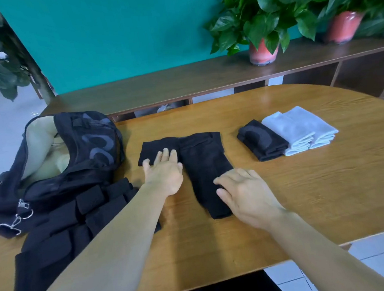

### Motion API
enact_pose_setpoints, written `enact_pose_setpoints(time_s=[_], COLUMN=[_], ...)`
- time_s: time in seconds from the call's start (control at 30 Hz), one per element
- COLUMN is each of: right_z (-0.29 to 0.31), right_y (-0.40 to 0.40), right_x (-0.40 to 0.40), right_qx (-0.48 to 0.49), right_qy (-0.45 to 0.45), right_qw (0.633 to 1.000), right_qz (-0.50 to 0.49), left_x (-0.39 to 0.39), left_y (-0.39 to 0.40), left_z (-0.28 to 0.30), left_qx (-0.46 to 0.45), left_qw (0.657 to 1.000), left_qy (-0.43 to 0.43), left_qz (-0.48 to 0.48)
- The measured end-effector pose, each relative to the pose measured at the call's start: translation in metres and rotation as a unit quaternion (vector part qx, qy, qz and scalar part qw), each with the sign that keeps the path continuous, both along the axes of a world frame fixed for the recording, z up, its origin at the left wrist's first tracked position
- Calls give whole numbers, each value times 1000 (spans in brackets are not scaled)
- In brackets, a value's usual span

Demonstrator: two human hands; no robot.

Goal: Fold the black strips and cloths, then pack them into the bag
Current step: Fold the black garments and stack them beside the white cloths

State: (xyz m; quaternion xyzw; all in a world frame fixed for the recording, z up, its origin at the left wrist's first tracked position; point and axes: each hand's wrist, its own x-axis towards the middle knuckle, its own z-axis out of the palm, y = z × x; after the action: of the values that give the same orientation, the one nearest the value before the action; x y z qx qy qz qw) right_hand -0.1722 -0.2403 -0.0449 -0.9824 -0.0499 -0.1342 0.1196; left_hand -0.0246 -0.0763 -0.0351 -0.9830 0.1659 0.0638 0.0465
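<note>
Both forearms reach in from 6 o'clock over the wooden table (308, 199), bare, palms down. Right hand (247, 196) at centre-right, wrist slightly bent, fingers loosely spread and lying on the near end of the black cloth (202, 167); fingertips blurred, cannot tell if thumb pinches the edge. Left hand (164, 171) just at 10 o'clock of it, flat, fingers straight and close together, pressing the cloth's left flap down. Cloth sits mid-table, bent shape: one leg runs toward 6 o'clock, a shorter leg goes to 9 o'clock under the left fingers. At 8 o'clock, a heap of black strips (65, 232), overlapping, partly hidden by the left forearm. Beyond them at 9–10 o'clock, black bag (88, 155), unzipped, pale lining showing, metal clips on its strap. At 2 o'clock of the cloth, a folded black cloth (262, 139) touching two folded white cloths (299, 128), side by side. Far: wooden shelf (157, 85), two potted plants (261, 21), teal wall (116, 30).
</note>
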Motion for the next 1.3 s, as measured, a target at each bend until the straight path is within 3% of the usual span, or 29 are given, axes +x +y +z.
enact_pose_setpoints(time_s=[0.13, 0.37, 0.53, 0.77, 1.1, 1.3], right_z=[-6, -5, -11, -16, -17, 0], right_y=[4, -7, -8, -2, -13, -24], right_x=[-1, -21, -31, -29, -50, -42], right_qx=[-27, -40, -49, -57, -8, 40], right_qy=[108, 108, 93, 63, 11, -82], right_qw=[994, 992, 993, 994, 1000, 996], right_qz=[-4, -42, -52, -63, 6, -24], left_x=[-6, -2, 5, 4, -69, -83], left_y=[2, -1, 1, 7, 3, -7], left_z=[-2, -1, 0, 4, 1, -5], left_qx=[6, 87, 96, 55, -88, -147], left_qw=[998, 996, 995, 998, 991, 983], left_qy=[52, 1, -3, 9, -71, -18], left_qz=[-36, -13, 32, 15, -76, -107])
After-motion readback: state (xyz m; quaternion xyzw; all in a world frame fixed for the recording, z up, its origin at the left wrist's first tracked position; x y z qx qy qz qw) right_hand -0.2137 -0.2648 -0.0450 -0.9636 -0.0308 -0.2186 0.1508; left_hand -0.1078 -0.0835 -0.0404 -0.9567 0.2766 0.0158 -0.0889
